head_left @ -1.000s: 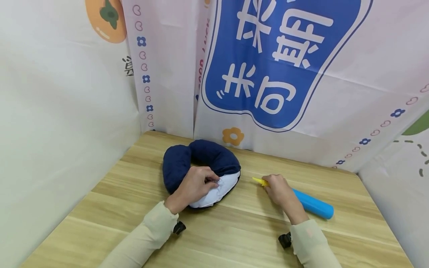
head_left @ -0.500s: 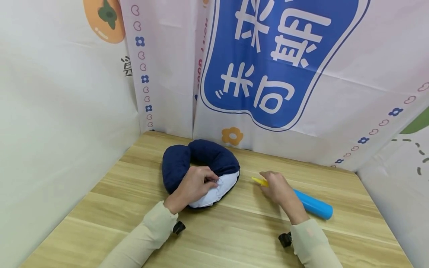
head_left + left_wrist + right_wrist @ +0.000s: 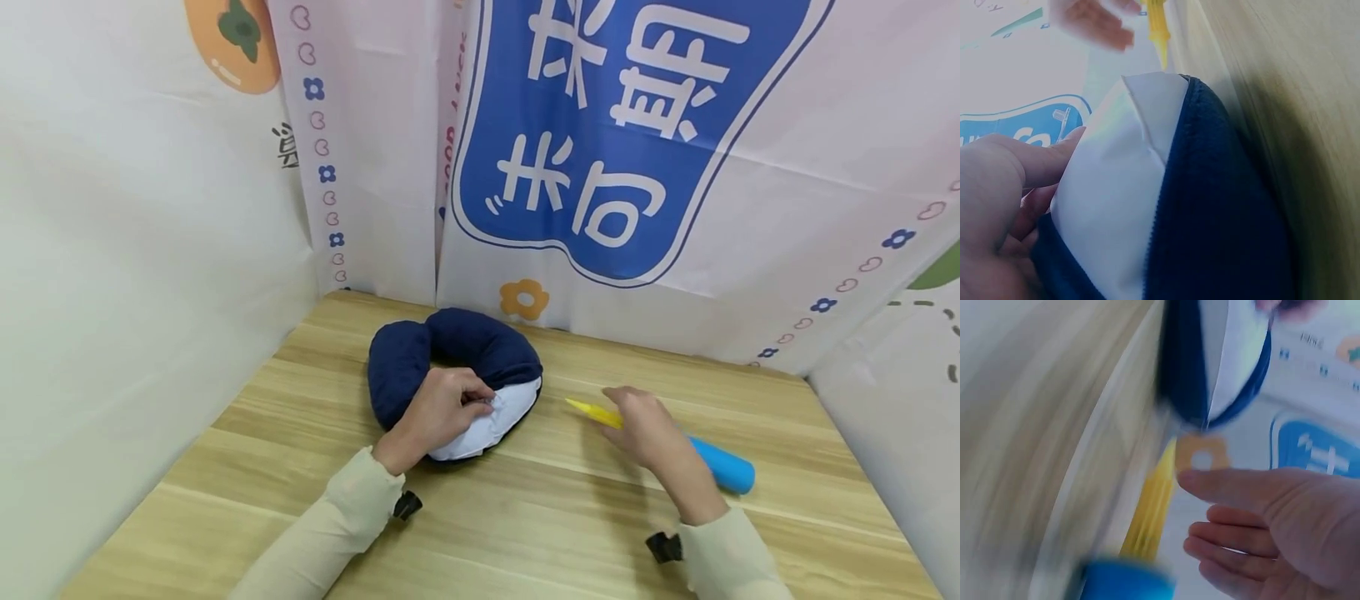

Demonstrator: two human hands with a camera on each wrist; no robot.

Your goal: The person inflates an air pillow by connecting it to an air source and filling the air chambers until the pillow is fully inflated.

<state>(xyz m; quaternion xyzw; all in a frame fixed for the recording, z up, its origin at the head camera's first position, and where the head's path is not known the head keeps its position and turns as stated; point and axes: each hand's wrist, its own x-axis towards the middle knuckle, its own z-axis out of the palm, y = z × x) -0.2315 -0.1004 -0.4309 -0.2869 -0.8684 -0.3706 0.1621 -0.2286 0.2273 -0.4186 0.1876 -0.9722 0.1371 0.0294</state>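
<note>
A dark blue U-shaped neck pillow (image 3: 487,346) lies at the back left of the table, its zip undone so that the white inner bladder (image 3: 517,404) shows. My left hand (image 3: 446,408) pinches the top of the bladder between thumb and fingers. What sits right at those fingertips is hidden. To the right lies a blue hand pump (image 3: 723,467) with a yellow nozzle (image 3: 592,411) pointing toward the pillow. Over the pump hovers my right hand (image 3: 645,425), thumb apart from the loosely bent fingers, nothing in its grasp; the right wrist view shows the nozzle (image 3: 1147,519) beside the thumb.
The wooden table (image 3: 525,533) meets a printed cloth wall (image 3: 390,167) at the back, close behind the pillow. White walls (image 3: 150,292) stand at both sides. Each wrist carries a small black camera mount (image 3: 407,505).
My right hand has let go of the pump and shifted a little to the right and up off it. The pump stays on the table; my left hand keeps its pinch on the bladder.
</note>
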